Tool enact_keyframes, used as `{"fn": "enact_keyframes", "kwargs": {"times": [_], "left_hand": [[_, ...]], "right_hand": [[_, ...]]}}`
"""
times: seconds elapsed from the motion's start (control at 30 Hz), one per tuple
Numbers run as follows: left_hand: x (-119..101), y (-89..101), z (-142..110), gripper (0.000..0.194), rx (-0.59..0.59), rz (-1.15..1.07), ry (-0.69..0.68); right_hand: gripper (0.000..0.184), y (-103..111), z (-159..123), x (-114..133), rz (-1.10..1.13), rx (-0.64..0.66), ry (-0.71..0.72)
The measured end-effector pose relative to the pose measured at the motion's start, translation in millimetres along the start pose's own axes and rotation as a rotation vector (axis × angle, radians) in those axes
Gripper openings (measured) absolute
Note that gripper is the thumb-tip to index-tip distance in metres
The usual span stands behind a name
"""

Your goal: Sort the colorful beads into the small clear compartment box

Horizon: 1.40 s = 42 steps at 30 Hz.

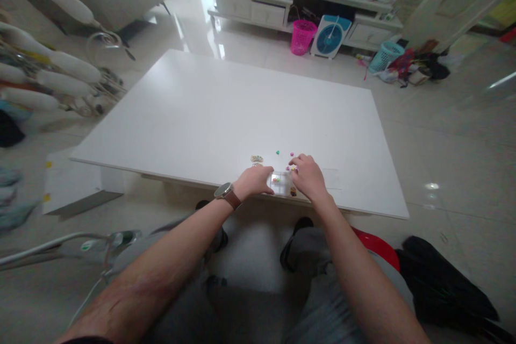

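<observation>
A small clear plastic box (pixel 283 189) with compartments sits at the table's near edge. Small red and green pieces (pixel 276 179) lie in one compartment, and a dark and yellow piece (pixel 293 192) is in another. My left hand (pixel 255 180) grips the box's left side between thumb and fingers. Just beyond the right part of the box, my right hand (pixel 308 176) has its fingers bent down at small pink and yellow pieces; what its fingertips pinch is too small to make out. A green piece (pixel 278 152) and a pink piece (pixel 292 154) lie farther back.
A cluster of small ring-like pieces (pixel 257 159) lies left of the box on the white table (pixel 242 102). Beyond the table stand a pink basket (pixel 302 36), a blue fan (pixel 330 36) and a low cabinet (pixel 268 14). A white chair frame (pixel 64 75) is at left.
</observation>
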State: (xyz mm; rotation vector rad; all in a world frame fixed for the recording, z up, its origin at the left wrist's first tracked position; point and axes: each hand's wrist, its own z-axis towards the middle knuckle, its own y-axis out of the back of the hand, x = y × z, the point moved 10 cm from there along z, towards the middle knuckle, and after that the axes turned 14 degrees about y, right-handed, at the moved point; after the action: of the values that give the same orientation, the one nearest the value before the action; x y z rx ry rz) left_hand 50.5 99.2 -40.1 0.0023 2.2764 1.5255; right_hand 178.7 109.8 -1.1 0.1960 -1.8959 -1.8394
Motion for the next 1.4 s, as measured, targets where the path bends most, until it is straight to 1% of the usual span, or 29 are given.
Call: {"fn": "enact_keyframes", "kwargs": {"times": [0.07, 0.13, 0.23, 0.33, 0.47, 0.57, 0.67, 0.8, 0.9, 1.0, 1.17, 1.27, 1.4], "left_hand": [[0, 0.2, 0, 0.057, 0.003, -0.002, 0.003], [0, 0.5, 0, 0.057, 0.005, -0.006, 0.004], [0, 0.8, 1, 0.055, 0.000, -0.007, -0.003], [0, 0.4, 1, 0.053, -0.009, 0.001, -0.011], [0, -1.4, 1, 0.055, -0.011, -0.001, -0.014], [1, -3.2, 2, 0.059, -0.006, -0.001, -0.006], [1, -3.1, 2, 0.058, -0.003, -0.007, -0.004], [1, -1.8, 1, 0.052, 0.008, -0.013, 0.000], [1, -1.8, 1, 0.053, 0.012, -0.002, 0.001], [0, -1.7, 0, 0.053, 0.008, 0.017, -0.004], [-1, -2.0, 0, 0.052, 0.027, 0.041, 0.003], [0, -2.3, 0, 0.051, 0.033, 0.043, 0.010], [1, -4.2, 0, 0.057, 0.036, 0.039, 0.012]], "right_hand": [[0.026, -2, -3, -10, -0.016, 0.025, -0.039], [0.026, -9, -5, -12, -0.021, 0.072, -0.044], [0.029, -19, -6, -4, -0.005, 0.127, -0.012], [0.033, -26, -5, 4, 0.009, 0.163, 0.012], [0.033, -33, -6, 6, 0.000, 0.205, 0.018], [0.032, -36, -7, 5, -0.020, 0.205, 0.020], [0.034, -37, -7, 2, -0.017, 0.191, 0.016], [0.035, -31, -7, -3, -0.031, 0.171, -0.001], [0.031, -29, -7, -8, -0.057, 0.181, -0.030], [0.027, -32, -8, -14, -0.042, 0.199, -0.071], [0.023, -41, -12, -25, 0.030, 0.190, -0.103], [0.023, -46, -14, -31, 0.052, 0.191, -0.112], [0.025, -48, -15, -35, 0.051, 0.187, -0.130]]}}
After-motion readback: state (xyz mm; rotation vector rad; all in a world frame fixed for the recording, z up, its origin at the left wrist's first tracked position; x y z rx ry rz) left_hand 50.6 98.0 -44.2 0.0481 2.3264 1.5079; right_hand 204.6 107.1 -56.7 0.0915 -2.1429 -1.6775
